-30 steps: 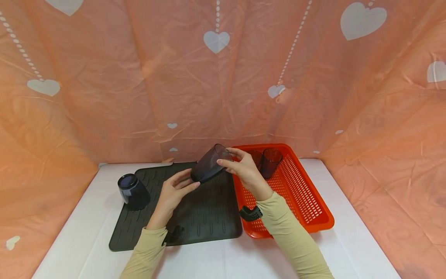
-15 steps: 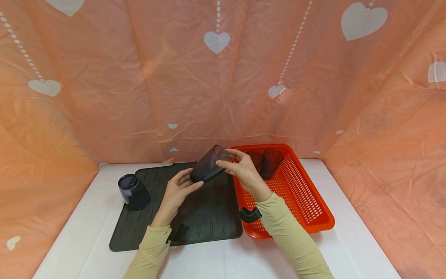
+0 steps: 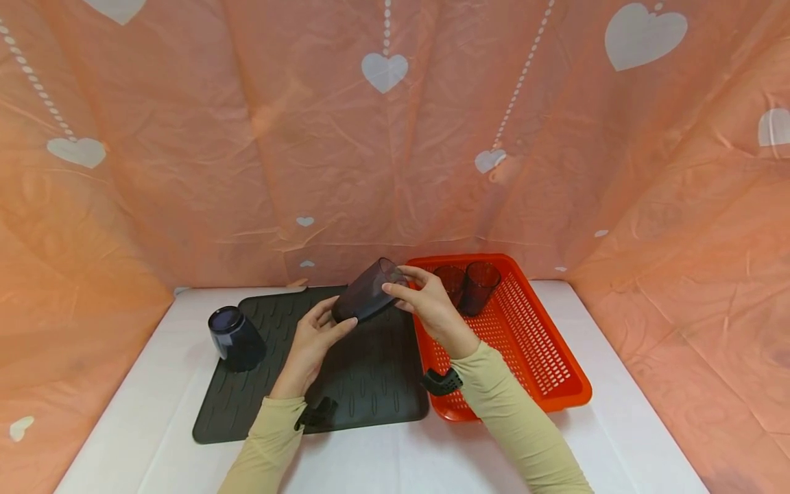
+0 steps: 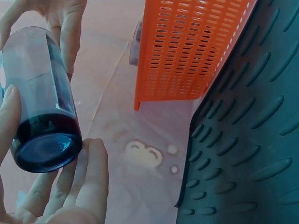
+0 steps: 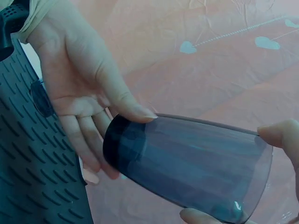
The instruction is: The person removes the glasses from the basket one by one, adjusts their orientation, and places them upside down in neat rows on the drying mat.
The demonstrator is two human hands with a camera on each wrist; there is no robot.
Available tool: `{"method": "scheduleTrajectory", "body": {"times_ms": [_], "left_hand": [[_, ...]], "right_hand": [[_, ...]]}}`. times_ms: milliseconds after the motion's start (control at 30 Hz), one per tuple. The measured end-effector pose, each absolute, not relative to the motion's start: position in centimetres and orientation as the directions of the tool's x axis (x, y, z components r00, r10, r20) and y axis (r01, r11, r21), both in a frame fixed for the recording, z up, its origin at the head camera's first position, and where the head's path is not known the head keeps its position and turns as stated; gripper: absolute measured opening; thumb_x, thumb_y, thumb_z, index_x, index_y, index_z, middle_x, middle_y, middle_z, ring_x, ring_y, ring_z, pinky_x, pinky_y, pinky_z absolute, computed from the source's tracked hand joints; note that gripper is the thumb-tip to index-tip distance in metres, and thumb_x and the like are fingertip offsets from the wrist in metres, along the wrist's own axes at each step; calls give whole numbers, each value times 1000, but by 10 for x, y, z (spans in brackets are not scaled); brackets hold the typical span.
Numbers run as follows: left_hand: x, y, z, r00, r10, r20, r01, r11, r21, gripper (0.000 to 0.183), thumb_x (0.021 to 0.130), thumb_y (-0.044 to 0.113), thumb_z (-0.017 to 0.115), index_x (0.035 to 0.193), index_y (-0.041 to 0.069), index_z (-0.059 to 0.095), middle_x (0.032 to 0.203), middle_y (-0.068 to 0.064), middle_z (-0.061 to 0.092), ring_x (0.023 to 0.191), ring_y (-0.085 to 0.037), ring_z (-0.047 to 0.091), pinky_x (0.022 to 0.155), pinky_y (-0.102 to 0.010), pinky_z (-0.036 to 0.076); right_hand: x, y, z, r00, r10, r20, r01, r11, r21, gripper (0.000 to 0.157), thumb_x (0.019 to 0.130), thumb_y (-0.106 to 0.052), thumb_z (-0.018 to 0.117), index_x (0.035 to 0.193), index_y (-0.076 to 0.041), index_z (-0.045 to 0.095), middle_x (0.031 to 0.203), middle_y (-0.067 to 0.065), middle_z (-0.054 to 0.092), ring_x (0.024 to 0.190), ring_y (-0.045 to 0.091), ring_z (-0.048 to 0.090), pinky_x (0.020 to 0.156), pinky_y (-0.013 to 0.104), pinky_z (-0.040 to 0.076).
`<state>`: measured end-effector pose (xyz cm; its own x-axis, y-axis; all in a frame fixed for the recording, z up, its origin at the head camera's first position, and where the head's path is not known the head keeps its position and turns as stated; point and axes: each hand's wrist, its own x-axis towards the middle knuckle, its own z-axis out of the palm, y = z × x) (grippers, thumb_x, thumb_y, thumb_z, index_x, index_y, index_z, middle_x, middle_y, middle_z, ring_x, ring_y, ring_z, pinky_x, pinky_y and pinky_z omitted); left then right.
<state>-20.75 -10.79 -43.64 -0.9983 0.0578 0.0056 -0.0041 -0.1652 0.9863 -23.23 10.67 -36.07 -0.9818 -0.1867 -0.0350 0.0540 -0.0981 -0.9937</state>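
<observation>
A tinted, see-through drinking glass (image 3: 365, 293) is held tilted above the dark ribbed mat (image 3: 376, 384), its thick base low and to the left. My left hand (image 3: 310, 346) grips the base end, thumb on one side and fingers on the other, as the right wrist view shows around the glass (image 5: 187, 163). At the rim end, my right hand (image 3: 437, 307) pinches the glass between thumb and fingers. Another dark glass (image 3: 237, 339) stands upside down on the mat's left side. Two more glasses, a right one (image 3: 481, 288) and a left one (image 3: 450, 281), stand in the orange basket (image 3: 570, 394).
The perforated basket stands right of the mat, close against its edge. Both sit on a white-covered table (image 3: 395, 466). A peach curtain (image 3: 395, 171) with white hearts hangs behind and at both sides.
The held glass has shifted very slightly left and down, with both hands still on it. My left hand has moved a little to the right around its base. The other glasses stay put.
</observation>
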Motion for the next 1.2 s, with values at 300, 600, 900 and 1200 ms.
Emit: {"method": "scheduleTrajectory", "body": {"times_ms": [300, 600, 900, 1200], "left_hand": [[-204, -111, -435, -998, 48, 49, 35, -266, 963, 56, 82, 2, 75, 132, 7, 50, 128, -13, 53, 106, -24, 60, 87, -33, 53], [-200, -112, -430, -998, 4, 59, 48, -524, 850, 51, 84, -13, 64, 128, 7, 49, 125, -12, 47, 109, -24, 53, 86, -40, 53], [-198, -117, -427, -996, -35, 77, 83, -576, 813, 54, 84, -16, 62, 132, 6, 48, 123, -12, 48, 105, -22, 56, 84, -36, 54], [-194, -118, -425, -995, -45, 89, 98, -571, 815, 60, 86, -13, 63, 139, 1, 40, 120, -12, 57, 97, -19, 63, 82, -34, 55]], "right_hand": [[-235, 109, -358, -962, -269, -41, 58, -59, -997, 54, 88, -10, 69, 136, -3, 45, 124, 14, 45, 96, 24, 55, 85, 34, 53], [-234, 114, -358, -927, -371, -54, 75, -43, -996, 57, 90, -9, 65, 141, 0, 40, 134, 20, 40, 109, 28, 55, 96, 42, 47], [-238, 122, -363, -874, -478, -86, 74, 44, -996, 66, 88, -9, 65, 145, 0, 33, 146, 18, 37, 127, 33, 46, 104, 43, 38], [-240, 122, -367, -849, -522, -81, 61, 55, -997, 60, 91, -7, 62, 143, 2, 34, 141, 22, 42, 124, 33, 48, 102, 42, 41]]}}
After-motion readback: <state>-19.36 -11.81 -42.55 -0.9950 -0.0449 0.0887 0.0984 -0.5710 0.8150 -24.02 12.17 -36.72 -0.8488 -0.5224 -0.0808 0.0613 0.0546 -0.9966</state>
